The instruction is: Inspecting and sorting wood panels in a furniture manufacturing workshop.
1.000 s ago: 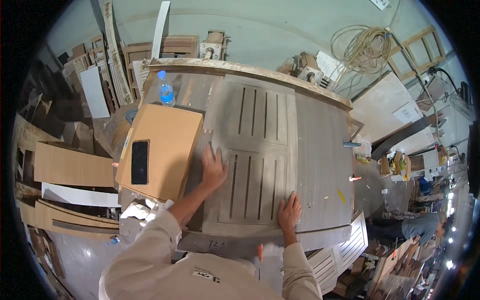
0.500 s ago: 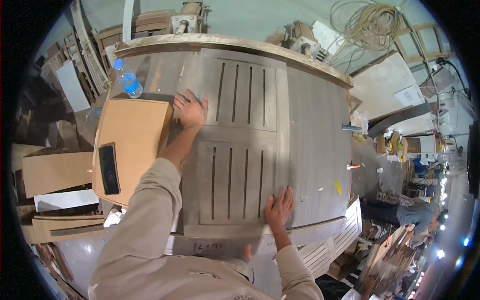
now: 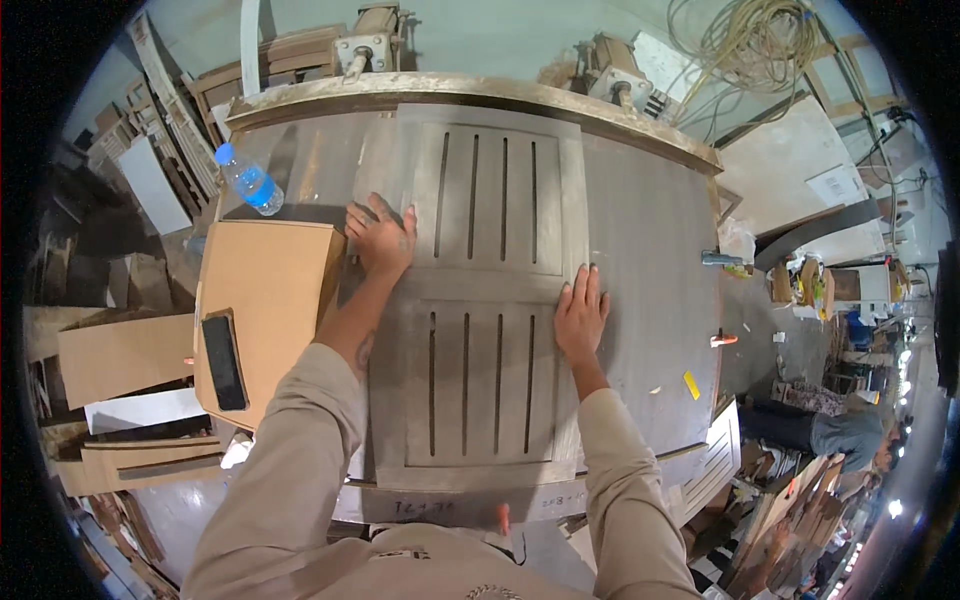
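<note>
Scanning from the left, note a dark phone (image 3: 224,362) lying on a tan cardboard box (image 3: 268,265), with a water bottle (image 3: 252,182) beyond it on the workbench (image 3: 645,270). Left hand (image 3: 380,242): fingers spread apart, at the slotted panel's (image 3: 485,287) left edge; from where I stand, I cannot tell how firmly it bears. Slotted panel: flat on the workbench, between the two hands. Right hand (image 3: 582,318): fingers extended, slightly apart, clamped on nothing, laid along the panel's right edge. Farther right lies a yellow strip (image 3: 691,385). Step in hand, as I judge it: steadying the panel by opposite long edges. The next move calls for even pressure from both sides, without twisting the panel.
</note>
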Demonstrator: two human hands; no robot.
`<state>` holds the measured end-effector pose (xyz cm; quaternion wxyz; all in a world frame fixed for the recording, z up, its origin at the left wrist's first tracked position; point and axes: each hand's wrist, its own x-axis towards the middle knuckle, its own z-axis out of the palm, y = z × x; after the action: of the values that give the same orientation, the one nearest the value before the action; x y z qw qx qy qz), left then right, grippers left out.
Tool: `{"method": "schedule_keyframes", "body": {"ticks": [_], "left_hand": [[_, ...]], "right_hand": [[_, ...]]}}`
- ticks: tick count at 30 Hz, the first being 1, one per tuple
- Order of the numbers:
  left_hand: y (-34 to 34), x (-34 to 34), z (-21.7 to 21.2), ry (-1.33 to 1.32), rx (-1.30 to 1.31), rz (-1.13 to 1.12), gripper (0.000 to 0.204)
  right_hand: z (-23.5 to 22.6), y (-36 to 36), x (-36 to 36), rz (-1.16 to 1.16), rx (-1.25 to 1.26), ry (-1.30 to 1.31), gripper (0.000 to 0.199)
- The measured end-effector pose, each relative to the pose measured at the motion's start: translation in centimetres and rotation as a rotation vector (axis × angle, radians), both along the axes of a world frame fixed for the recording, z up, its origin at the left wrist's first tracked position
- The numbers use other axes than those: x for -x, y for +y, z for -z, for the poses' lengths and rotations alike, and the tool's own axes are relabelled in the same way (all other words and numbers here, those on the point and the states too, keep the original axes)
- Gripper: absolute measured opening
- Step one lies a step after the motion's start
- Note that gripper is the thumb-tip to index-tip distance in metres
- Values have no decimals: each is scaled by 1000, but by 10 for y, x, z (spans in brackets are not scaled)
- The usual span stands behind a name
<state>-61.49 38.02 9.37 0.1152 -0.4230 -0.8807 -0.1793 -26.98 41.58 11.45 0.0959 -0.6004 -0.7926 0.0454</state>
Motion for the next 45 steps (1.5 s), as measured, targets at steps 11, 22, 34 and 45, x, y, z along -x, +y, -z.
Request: {"method": "schedule_keyframes", "body": {"ticks": [11, 22, 34, 45], "left_hand": [[-3, -1, -1, 7, -25, 29, 73], [1, 0, 4, 14, -33, 10, 74], [-3, 0, 2, -20, -33, 10, 75], [2, 1, 3, 45, -84, 9, 71]], "right_hand": [[0, 0, -3, -6, 2, 39, 49], [1, 1, -2, 22, 24, 20, 48], [1, 0, -2, 14, 11, 14, 48], [-2, 4, 1, 9, -20, 38, 47]]}}
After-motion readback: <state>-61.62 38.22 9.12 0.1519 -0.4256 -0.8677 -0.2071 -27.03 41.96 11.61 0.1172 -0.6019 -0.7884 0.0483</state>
